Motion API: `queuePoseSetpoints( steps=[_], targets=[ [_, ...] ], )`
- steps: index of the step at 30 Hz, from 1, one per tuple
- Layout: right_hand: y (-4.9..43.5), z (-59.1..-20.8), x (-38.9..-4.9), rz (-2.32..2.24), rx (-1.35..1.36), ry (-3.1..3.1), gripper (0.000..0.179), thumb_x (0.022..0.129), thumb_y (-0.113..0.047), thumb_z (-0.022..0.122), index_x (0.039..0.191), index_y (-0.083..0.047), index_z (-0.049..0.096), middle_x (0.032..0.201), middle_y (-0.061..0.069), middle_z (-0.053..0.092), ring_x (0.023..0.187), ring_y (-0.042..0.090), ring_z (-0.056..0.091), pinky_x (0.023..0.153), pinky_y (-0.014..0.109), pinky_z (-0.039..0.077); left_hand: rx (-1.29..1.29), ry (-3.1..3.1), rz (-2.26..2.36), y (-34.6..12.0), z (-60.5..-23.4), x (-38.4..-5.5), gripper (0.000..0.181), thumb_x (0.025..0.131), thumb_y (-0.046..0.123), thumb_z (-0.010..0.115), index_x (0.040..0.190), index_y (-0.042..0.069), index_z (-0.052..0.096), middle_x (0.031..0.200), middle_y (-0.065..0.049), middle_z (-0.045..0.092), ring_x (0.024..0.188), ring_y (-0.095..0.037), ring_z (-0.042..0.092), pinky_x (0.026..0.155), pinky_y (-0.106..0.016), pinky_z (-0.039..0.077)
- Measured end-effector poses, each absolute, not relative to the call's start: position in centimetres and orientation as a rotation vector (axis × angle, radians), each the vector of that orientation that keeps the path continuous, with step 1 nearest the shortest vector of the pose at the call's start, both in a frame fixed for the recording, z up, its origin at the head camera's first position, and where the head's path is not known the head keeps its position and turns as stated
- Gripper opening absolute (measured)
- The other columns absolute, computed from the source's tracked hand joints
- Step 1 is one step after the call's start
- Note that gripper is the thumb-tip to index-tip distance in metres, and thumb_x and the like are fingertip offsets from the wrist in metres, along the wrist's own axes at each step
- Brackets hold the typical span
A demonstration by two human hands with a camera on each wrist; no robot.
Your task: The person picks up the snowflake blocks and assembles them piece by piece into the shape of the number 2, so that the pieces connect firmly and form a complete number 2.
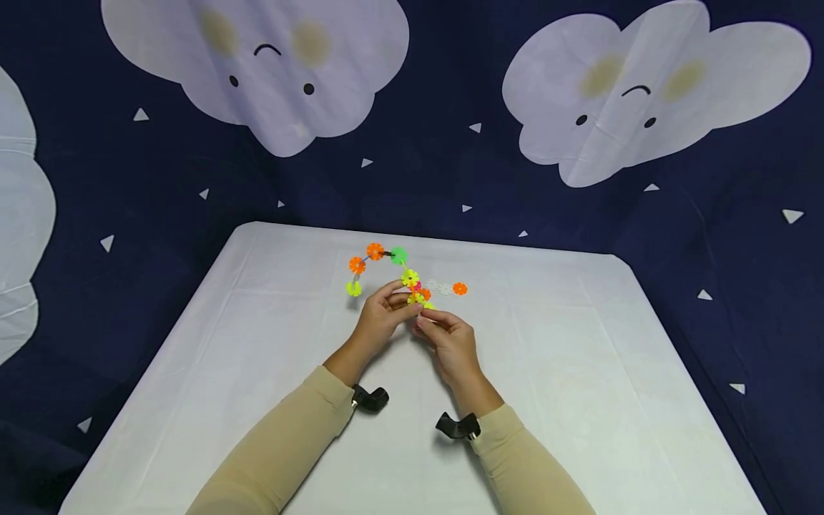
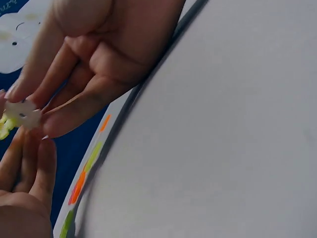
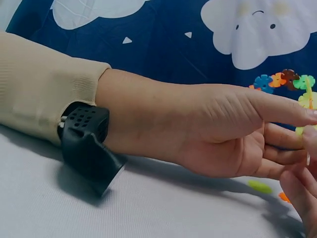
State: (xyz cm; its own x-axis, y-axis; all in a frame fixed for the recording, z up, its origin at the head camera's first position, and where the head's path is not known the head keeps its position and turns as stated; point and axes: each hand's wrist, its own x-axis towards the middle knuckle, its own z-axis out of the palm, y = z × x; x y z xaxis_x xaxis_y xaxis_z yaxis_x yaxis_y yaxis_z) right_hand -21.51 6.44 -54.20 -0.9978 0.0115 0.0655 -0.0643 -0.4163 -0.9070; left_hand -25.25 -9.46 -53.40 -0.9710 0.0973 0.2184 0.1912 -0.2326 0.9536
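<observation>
A chain of interlocking flower-shaped plastic discs, with a green disc (image 1: 399,255) and an orange disc (image 1: 375,251) among them, arches up and left from both hands, above the table. My left hand (image 1: 380,318) pinches its near end around the yellow discs (image 1: 415,298). Close against it, my right hand (image 1: 450,347) pinches a white disc (image 2: 22,114) between thumb and fingers, beside a yellow disc (image 2: 5,126). The fingertips of both hands meet there. From the right wrist side, a blue disc (image 3: 263,83) and a brown disc (image 3: 289,78) show in the chain.
Beyond the hands, an orange disc (image 1: 460,288) and several white discs (image 1: 440,287) lie on the white table (image 1: 566,400). A yellow-green disc (image 3: 260,187) also lies there. A dark blue cloth with clouds (image 1: 656,93) hangs behind the table's far edge.
</observation>
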Motion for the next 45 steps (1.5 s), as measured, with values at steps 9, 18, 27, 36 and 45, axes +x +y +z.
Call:
queuePoseSetpoints(
  steps=[9,18,27,36,45],
  targets=[
    [6.5,-54.1,-21.7,2.280,0.067,-2.012,0.019,0.094,0.004,0.077,0.110,0.013,0.073,0.099,0.022,0.076,0.086,0.030,0.077,0.077,0.033,0.062,-0.385,-2.043,-2.186,-9.9,-53.4,-25.5,0.045,0.089,-0.010,0.080,0.130,-0.014,0.062,0.096,-0.014,0.074,0.084,-0.012,0.069,0.076,-0.022,0.057],
    [8.3,-54.2,-22.6,1.685,0.066,-2.301,0.019,0.092,-0.006,0.083,0.107,0.003,0.078,0.095,0.009,0.076,0.081,0.024,0.069,0.071,0.028,0.058,-0.216,-1.785,-2.258,-11.7,-53.3,-26.6,0.044,0.094,-0.010,0.074,0.135,-0.009,0.058,0.100,-0.019,0.067,0.091,-0.041,0.069,0.074,-0.035,0.062],
    [8.6,-55.0,-24.3,1.110,0.342,-2.503,0.029,0.088,-0.007,0.086,0.111,0.005,0.075,0.111,0.017,0.072,0.104,0.036,0.064,0.096,0.049,0.047,-0.182,-1.828,-2.164,-12.1,-53.3,-26.6,0.041,0.095,-0.009,0.072,0.134,-0.009,0.061,0.099,-0.016,0.065,0.086,-0.031,0.070,0.077,-0.030,0.061],
    [8.4,-55.2,-25.6,0.834,0.537,-2.497,0.014,0.090,-0.008,0.085,0.098,0.001,0.078,0.108,0.014,0.076,0.098,0.034,0.064,0.091,0.045,0.052,-0.197,-1.863,-2.217,-11.7,-53.4,-26.5,0.040,0.094,-0.010,0.074,0.131,-0.010,0.061,0.098,-0.014,0.066,0.086,-0.035,0.070,0.074,-0.032,0.062],
    [8.4,-55.2,-25.0,0.991,0.610,-2.426,0.025,0.092,-0.007,0.083,0.112,0.005,0.073,0.108,0.017,0.069,0.095,0.032,0.065,0.088,0.046,0.054,-0.166,-1.890,-2.217,-11.7,-53.5,-26.5,0.041,0.093,-0.008,0.076,0.131,-0.011,0.062,0.097,-0.015,0.068,0.083,-0.029,0.071,0.066,-0.028,0.060]
  ],
)
